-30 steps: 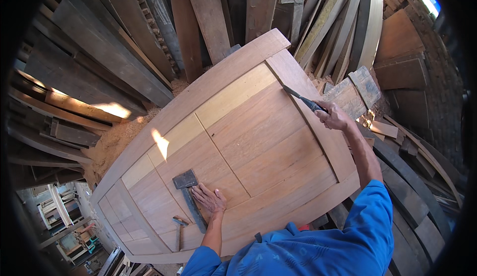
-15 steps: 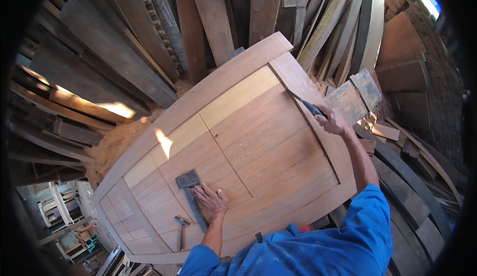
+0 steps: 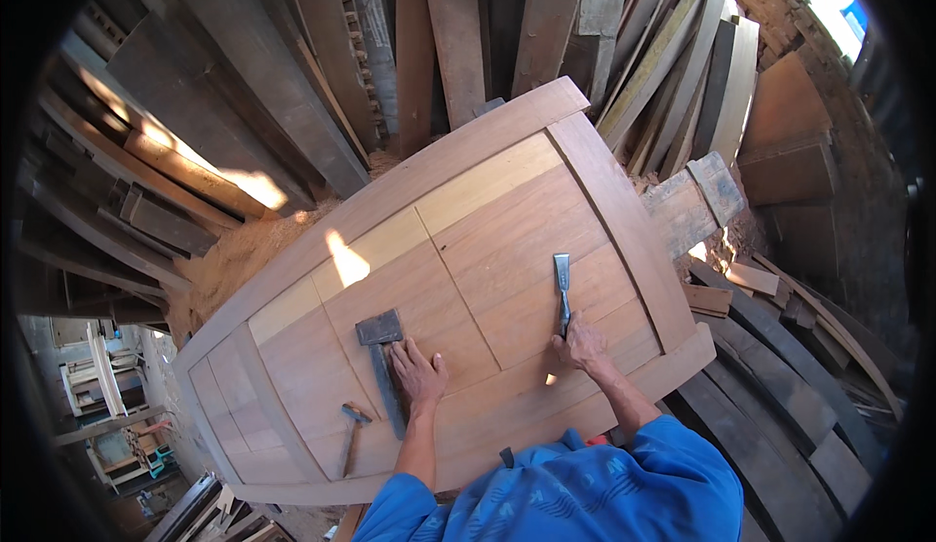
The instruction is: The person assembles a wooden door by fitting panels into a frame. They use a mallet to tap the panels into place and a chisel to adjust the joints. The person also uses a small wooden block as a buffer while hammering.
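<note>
A large wooden framed panel (image 3: 322,376), like a door, lies flat in front of me. My right hand (image 3: 582,345) is closed around the handle of a chisel (image 3: 563,284) over the panel's right half. Its wide metal blade points away from me. My left hand (image 3: 419,374) lies flat on the boards with its fingers stretched out, close beside the handle of a mallet (image 3: 380,329) with a dark, blocky head. Whether the fingers touch that handle I cannot tell. To the left of the mallet lies a small hammer (image 3: 351,435) with a wooden handle.
Many long planks (image 3: 453,45) lean beyond the panel's far edge. Sawdust (image 3: 239,264) is heaped along its far left side. A worn board (image 3: 687,206) juts out past the right end. Stacked dark planks (image 3: 780,386) lie at the right.
My right hand has drawn the chisel from the groove by the far right frame back toward me. The blade now points away from me. My left hand stays beside the mallet.
</note>
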The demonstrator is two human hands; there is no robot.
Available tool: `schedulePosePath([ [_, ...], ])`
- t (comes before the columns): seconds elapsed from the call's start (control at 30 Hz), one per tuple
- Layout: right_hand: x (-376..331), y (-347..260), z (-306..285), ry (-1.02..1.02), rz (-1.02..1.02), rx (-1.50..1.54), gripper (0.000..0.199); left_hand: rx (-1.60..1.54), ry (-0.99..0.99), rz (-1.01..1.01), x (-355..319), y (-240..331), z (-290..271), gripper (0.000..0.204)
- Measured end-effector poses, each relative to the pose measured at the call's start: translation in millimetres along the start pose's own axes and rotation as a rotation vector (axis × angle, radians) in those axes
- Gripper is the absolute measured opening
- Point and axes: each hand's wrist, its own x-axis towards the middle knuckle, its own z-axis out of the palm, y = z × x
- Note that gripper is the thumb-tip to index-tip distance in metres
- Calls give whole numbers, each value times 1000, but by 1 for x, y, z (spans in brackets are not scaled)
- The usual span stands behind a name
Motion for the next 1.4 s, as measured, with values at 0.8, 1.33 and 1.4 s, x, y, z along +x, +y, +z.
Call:
schedulePosePath([
  [0.8,21,-18,71,336,-59,-208,46,-332,-27,-358,-77,-110,-58,68],
  [1.33,-57,-151,196,384,150,-501,45,-45,368,-598,-104,-455,-64,72],
  [1.4,-58,-153,194,366,164,-503,43,-24,414,-553,-104,-455,-60,70],
])
